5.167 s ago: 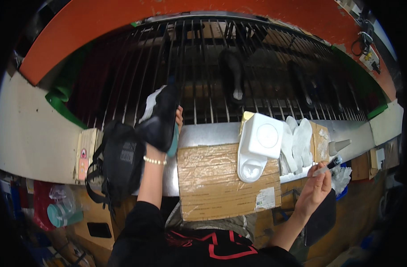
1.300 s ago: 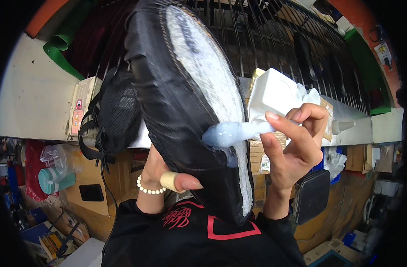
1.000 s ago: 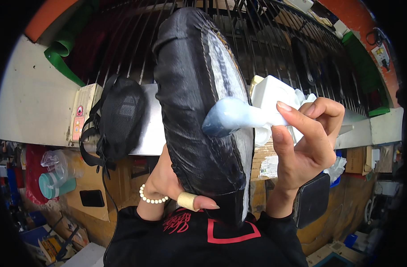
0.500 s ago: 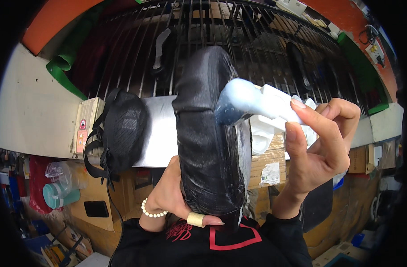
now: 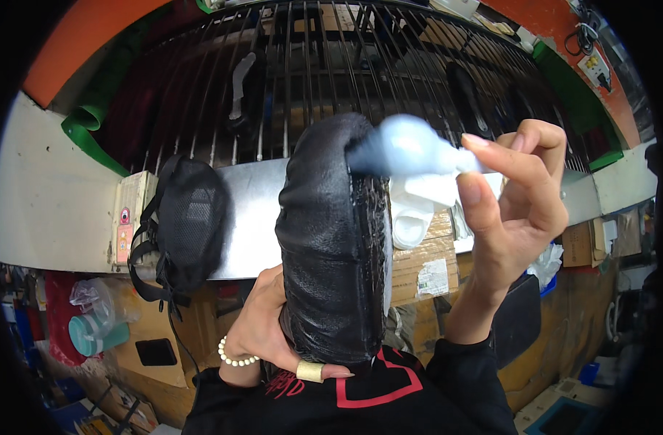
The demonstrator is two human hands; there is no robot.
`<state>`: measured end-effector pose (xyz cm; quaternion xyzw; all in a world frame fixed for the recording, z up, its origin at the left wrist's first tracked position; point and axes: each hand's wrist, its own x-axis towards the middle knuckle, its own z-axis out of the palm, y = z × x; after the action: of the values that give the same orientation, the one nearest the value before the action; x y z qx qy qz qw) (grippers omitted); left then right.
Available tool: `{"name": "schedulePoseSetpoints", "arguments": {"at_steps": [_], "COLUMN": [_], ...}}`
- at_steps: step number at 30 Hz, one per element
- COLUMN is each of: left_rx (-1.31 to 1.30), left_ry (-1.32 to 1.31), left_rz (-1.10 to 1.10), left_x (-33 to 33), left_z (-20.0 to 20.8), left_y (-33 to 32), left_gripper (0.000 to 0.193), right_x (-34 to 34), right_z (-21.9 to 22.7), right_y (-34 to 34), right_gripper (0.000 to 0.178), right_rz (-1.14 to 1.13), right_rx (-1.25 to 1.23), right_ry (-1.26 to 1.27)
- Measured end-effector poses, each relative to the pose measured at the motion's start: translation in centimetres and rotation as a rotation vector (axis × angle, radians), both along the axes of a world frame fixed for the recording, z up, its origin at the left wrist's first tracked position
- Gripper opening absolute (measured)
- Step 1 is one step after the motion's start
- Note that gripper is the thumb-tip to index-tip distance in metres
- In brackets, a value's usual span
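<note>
Head view: left hand [image 5: 273, 333] grips black shoe [image 5: 335, 239] from below, holding it upright at centre. Right hand [image 5: 516, 196] pinches pale blue blurred applicator [image 5: 407, 148] — tip touching shoe's top edge. Black mesh bag [image 5: 186, 225] left of shoe. Cardboard box [image 5: 422, 261] just right of shoe, white container [image 5: 418, 206] on it. Wire rack [image 5: 331, 65] behind shoe.

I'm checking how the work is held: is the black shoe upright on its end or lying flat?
Upright on end: the left hand grips the black shoe from below, while the right hand presses a pale blue brush against its top.
</note>
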<state>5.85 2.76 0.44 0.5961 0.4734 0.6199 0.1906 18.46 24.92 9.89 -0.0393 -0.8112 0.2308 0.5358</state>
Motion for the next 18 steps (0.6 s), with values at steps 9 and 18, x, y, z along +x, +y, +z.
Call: {"name": "schedulePoseSetpoints", "arguments": {"at_steps": [9,18], "left_rx": [-0.036,-0.059], "left_ry": [-0.231,-0.501], "left_rz": [-0.145,-0.23], "left_x": [0.3,1.4], "left_z": [1.5,1.5], "left_y": [0.3,0.1], "left_gripper": [0.091,0.094], "right_x": [0.4,0.6], "right_z": [-1.8,-2.1], "right_y": [1.1,2.9], "right_gripper": [0.039,0.04], "right_rz": [0.242,0.372], "right_rx": [-0.055,0.1], "right_ry": [-0.049,-0.076]}}
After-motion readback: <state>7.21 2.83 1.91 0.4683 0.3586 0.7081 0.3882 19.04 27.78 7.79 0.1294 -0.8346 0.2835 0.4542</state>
